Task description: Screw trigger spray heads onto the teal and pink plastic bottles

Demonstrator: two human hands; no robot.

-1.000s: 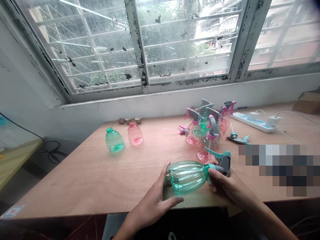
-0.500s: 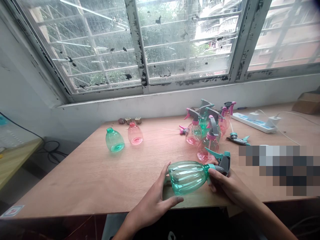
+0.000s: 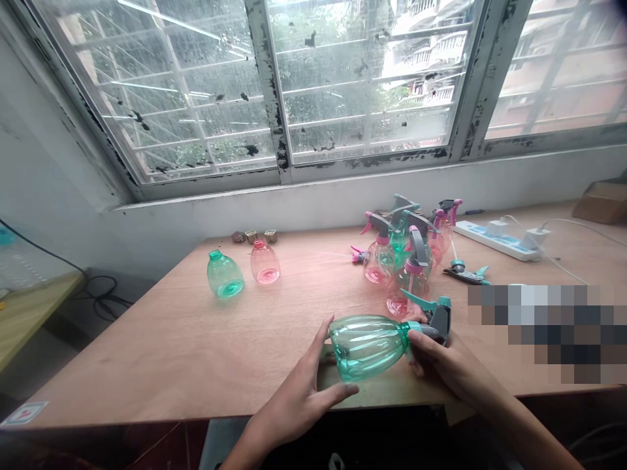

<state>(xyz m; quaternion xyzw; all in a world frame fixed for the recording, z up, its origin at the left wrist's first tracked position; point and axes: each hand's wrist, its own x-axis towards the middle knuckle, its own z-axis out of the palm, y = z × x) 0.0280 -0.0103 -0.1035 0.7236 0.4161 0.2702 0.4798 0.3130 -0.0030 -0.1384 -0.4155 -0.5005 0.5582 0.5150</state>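
Observation:
A clear green spray bottle point(image 3: 367, 348) lies sideways in the air above the table's front edge, its base to the left. My right hand point(image 3: 441, 359) is closed around its teal collar and the grey neck of the teal-and-grey trigger head point(image 3: 439, 320). Around the base, my left hand point(image 3: 304, 385) is spread, with one fingertip at the upper rim and the thumb just below the bottle. Its other fingers are partly hidden behind the clear plastic. Just beyond stands a pink spray bottle point(image 3: 401, 300) with its trigger head on.
Several pink and green spray bottles point(image 3: 379, 258) cluster behind my hands. A loose trigger head point(image 3: 465, 273) lies to their right, near a white power strip point(image 3: 499, 240). Headless green point(image 3: 225, 274) and pink point(image 3: 265, 262) bottles stand left, before small dark blocks point(image 3: 251, 236). Windows rise behind.
Almost nothing differs. The left fingers and thumb have shifted very slightly at the bottle's base; the right hand keeps its hold on the collar.

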